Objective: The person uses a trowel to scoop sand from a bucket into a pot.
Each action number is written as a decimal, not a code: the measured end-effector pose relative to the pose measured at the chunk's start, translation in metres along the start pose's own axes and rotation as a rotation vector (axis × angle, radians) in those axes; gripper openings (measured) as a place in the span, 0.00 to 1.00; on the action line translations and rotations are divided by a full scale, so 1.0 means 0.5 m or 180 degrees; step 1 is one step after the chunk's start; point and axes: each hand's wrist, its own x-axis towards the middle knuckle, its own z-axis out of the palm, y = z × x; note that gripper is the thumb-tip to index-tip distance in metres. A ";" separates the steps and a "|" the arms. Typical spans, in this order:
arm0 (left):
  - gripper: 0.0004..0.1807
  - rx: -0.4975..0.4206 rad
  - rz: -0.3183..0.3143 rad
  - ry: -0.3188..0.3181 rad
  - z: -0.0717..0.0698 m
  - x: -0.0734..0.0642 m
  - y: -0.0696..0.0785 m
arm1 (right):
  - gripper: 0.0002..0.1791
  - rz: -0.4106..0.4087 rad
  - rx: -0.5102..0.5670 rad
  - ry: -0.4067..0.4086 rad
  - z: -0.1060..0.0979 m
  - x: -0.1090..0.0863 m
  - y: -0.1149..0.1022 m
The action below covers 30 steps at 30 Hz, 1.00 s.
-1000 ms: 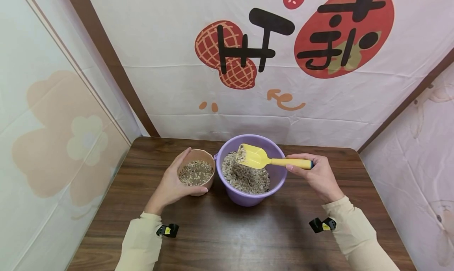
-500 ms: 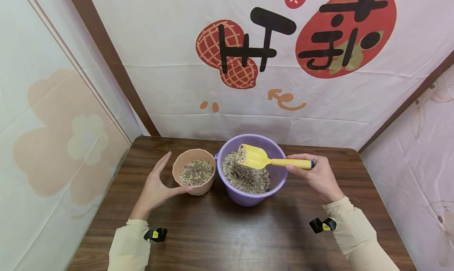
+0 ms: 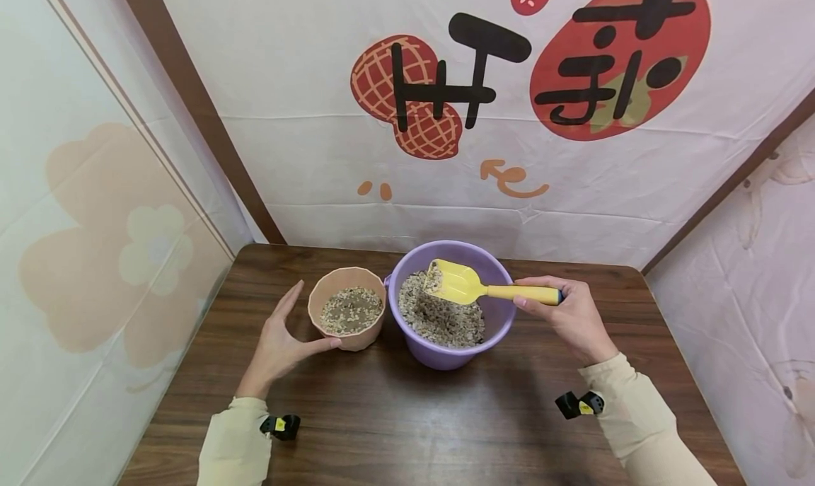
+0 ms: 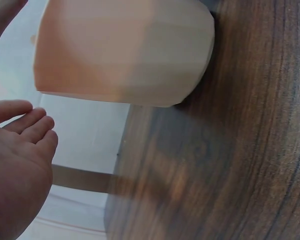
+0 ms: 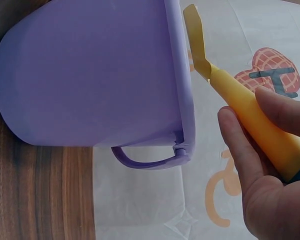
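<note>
My right hand (image 3: 576, 317) grips the handle of a yellow toy shovel (image 3: 460, 282). Its blade, with some grit at the tip, is over the purple bucket (image 3: 441, 359), which holds grey-beige gravel (image 3: 446, 323). In the right wrist view the shovel (image 5: 257, 122) lies between thumb and fingers, its blade beyond the bucket's rim. Left of the bucket stands a peach flowerpot (image 3: 361, 340) with scattered grit over a brownish surface inside. My left hand (image 3: 278, 348) is spread beside it, thumb at the near rim, fingers apart from the wall (image 4: 125, 55).
Pot and bucket stand side by side near the back of a dark wooden table (image 3: 407, 429). Behind rises a white printed cloth wall (image 3: 305, 160), with more cloth at both sides. A handle loop (image 5: 155, 162) hangs from the bucket's rim.
My left hand has drawn back leftward from around the flowerpot, its fingers coming away from the far side. My right hand and the shovel have stayed in place.
</note>
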 end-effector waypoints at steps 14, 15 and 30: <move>0.70 0.0037 0.0059 -0.0039 0.021 0.005 -0.016 | 0.21 0.0022 0.0001 -0.0007 -0.001 0.002 0.003; 0.70 0.0040 0.0062 -0.0042 0.022 0.006 -0.017 | 0.22 0.0024 -0.0009 -0.0005 -0.001 0.002 0.003; 0.68 -0.0060 0.0069 -0.0077 0.031 0.017 -0.015 | 0.21 -0.0024 -0.0170 -0.0063 0.006 0.009 -0.010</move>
